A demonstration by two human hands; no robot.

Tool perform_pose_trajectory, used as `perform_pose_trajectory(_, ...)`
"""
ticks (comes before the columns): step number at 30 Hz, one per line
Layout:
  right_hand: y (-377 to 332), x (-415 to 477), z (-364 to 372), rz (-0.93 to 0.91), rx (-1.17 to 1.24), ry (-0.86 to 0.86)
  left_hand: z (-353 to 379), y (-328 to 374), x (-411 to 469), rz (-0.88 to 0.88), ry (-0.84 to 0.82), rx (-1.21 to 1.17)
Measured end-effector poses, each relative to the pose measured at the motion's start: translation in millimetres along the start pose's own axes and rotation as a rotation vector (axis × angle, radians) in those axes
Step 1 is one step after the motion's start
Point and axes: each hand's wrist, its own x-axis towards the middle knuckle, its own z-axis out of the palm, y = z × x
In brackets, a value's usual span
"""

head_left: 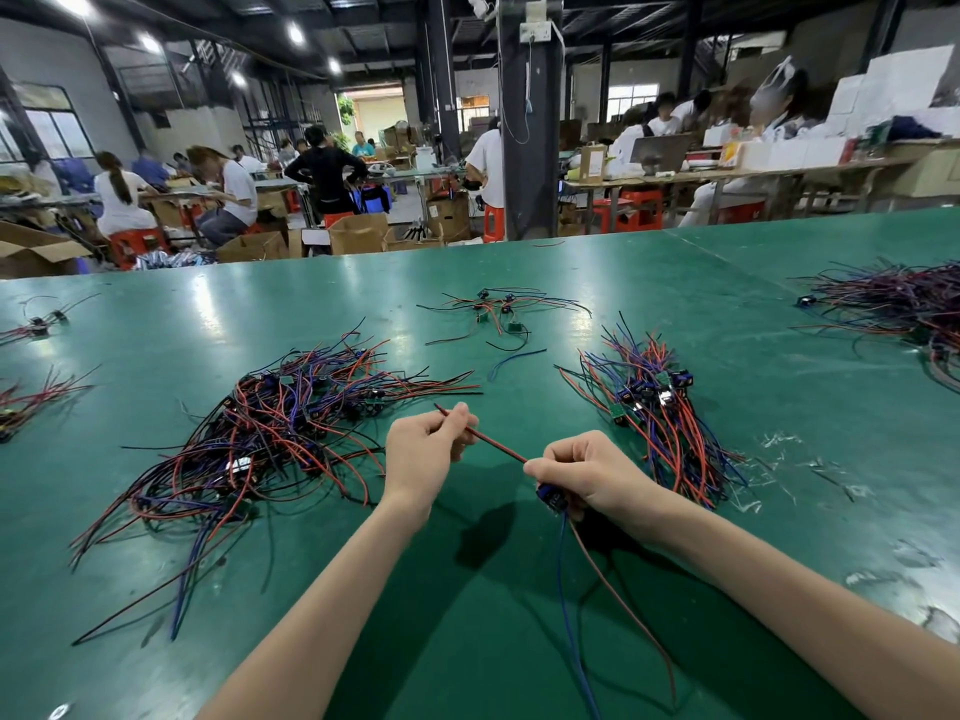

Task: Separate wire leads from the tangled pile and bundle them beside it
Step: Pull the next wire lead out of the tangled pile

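A: What lay nearest the wearer?

B: A blue wire (pixel 562 574) and a red-brown wire (pixel 621 597) trailed back over the green bench (pixel 322 574), both hanging from the right hand (pixel 587 472).

A: And the hands themselves?

B: The right hand was curled round a small blue connector (pixel 551 498), its fingertips pinching a red-and-black lead (pixel 498 446). The left hand (pixel 423 449) pinched the same lead near its free end, so it ran straight between them, above the bench.

A: Where was the tangled pile (pixel 280 433)?

B: Just left of the left hand, sprawled on the bench: red, blue and black wires with small boards among them. Right of the right hand lay a neater bundle (pixel 660 407), its wires roughly aligned and its connectors gathered together.

A: Farther out?

B: A small scatter of leads (pixel 498 309) sat mid-bench, and another heap (pixel 904 304) lay at the far right. Beyond the bench, people (pixel 234 194) sat at other tables among cardboard boxes (pixel 358 233).
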Motion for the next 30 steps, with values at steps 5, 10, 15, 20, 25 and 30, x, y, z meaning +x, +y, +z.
perform_pose_trajectory(5,2.4,0.5,-0.3,-0.004,-0.001,-0.011,-1.5,0.4,1.3,-0.218,-0.043,-0.227)
perform_pose_trajectory(10,6.1,0.8,0.9,-0.008,-0.03,-0.026,-7.8,-9.5,4.7,0.232,-0.024,0.479)
perform_pose_trajectory(15,4.5,1.6,0.7,-0.012,-0.025,-0.019,-7.3,-6.4,6.7,0.231,0.061,0.375)
perform_pose_trajectory(20,2.1,1.1,-0.7,-0.02,-0.013,-0.015,-3.6,0.6,5.0,-0.153,-0.014,-0.147)
perform_pose_trajectory(25,2.5,0.5,-1.3,-0.02,0.003,-0.022,-5.6,1.7,6.1,-0.322,-0.069,-0.289)
perform_pose_trajectory(30,5.6,-0.1,-0.8,-0.024,-0.019,-0.049,-9.9,-3.4,2.9,0.215,0.033,0.473)
